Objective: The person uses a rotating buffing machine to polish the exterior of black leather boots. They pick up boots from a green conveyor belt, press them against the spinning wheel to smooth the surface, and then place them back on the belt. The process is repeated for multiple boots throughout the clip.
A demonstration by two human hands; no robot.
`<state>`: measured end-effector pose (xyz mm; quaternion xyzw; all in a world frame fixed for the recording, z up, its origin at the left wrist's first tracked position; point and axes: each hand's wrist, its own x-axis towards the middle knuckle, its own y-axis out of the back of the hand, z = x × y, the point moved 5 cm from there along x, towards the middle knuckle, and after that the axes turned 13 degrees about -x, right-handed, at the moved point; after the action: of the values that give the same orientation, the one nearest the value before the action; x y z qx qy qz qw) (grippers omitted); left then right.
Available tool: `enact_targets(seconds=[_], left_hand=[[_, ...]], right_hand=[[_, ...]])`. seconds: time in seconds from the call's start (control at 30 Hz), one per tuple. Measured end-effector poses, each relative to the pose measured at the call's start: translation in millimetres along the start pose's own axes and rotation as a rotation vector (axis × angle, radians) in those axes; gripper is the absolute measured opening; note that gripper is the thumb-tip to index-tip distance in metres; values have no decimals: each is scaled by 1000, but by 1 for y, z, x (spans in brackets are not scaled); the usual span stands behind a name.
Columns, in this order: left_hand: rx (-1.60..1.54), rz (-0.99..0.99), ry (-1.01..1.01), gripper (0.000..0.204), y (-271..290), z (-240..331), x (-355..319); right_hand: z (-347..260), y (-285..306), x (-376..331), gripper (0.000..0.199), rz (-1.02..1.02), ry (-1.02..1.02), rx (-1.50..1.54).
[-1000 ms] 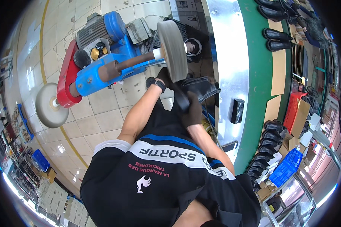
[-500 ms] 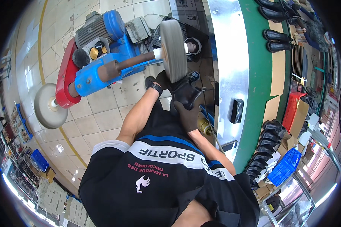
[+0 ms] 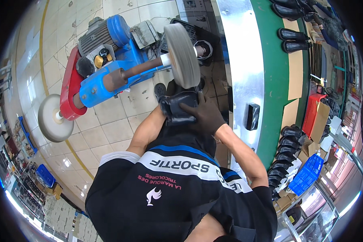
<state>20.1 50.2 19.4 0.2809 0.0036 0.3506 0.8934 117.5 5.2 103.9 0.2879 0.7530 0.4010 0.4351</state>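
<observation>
A glossy black leather boot (image 3: 179, 107) is held sideways just under the near rim of the grey buffing wheel (image 3: 184, 56). Whether its far edge touches the wheel I cannot make out. My right hand (image 3: 210, 115), in a dark glove, grips the boot's right side, thumb laid across the leather. The left forearm runs up to the boot's left end; my left hand is behind or inside it, holding it, its fingers hidden. The wheel, blurred as if spinning, sits on a brown shaft (image 3: 143, 69) from the blue and red machine (image 3: 94, 89).
A second pale wheel (image 3: 52, 117) is at the machine's left end, with a motor (image 3: 94, 37) behind. To the right runs a metal-edged green bench (image 3: 275, 80) bearing a black block (image 3: 252, 117), several black shoes (image 3: 284, 155), a red crate (image 3: 311, 117) and a blue basket (image 3: 306, 174).
The boot has turned and come nearer my body, moving left, so it now covers the left hand and its wristband. My right hand has moved up and onto the boot's side.
</observation>
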Motion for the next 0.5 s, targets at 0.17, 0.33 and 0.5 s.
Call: enact_targets(seconds=[0.17, 0.33, 0.5], left_hand=[[-331, 49, 30, 47, -35, -29, -5], [-904, 216, 295, 48, -88, -117, -29], [-1042, 453, 558, 48, -85, -146, -37]], right_hand=[[6, 8, 3, 78, -43, 7, -51], [14, 2, -10, 75, 149, -214, 323], [12, -18, -29, 73, 342, -389, 578]])
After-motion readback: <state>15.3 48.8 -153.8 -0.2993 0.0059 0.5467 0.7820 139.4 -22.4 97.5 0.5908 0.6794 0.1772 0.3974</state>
